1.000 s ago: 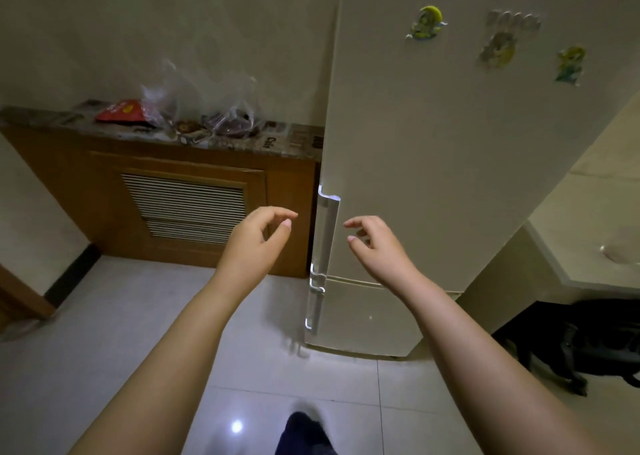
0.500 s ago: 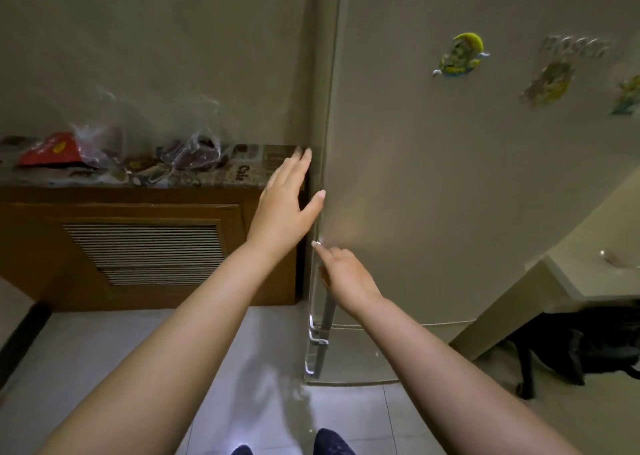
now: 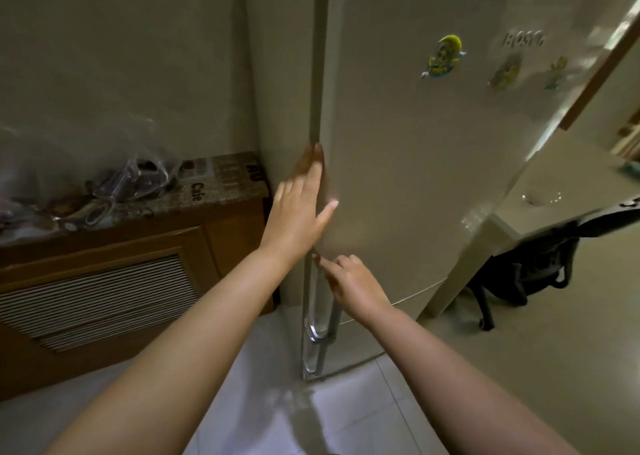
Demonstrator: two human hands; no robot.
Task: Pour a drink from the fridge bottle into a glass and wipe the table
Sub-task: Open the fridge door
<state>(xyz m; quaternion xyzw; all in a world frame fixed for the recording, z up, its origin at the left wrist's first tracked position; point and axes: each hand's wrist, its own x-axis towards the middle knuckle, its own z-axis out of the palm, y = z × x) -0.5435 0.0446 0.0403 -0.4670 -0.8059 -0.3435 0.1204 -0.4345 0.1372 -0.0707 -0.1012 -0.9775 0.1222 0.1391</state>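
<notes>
A: Fingers of the left hand lie straight and close together along the left edge of the tall cream-white fridge door, fingertips tucked at the seam, thumb splayed onto the door face.

B: And the right hand?

A: Its fingers curl loosely toward the long silver vertical handle at the door's edge; whether they grip it, I cannot tell.

B: How far along is the job?

A: Barely begun, by the look of it. The door appears closed, so the bottle sits out of sight, presumably inside. No bottle is in either hand.

B: Any glass?

A: A small clear dish or glass rests on the pale table at right, well apart from both hands. Opening, fetching, pouring and wiping all seem to remain.
</notes>
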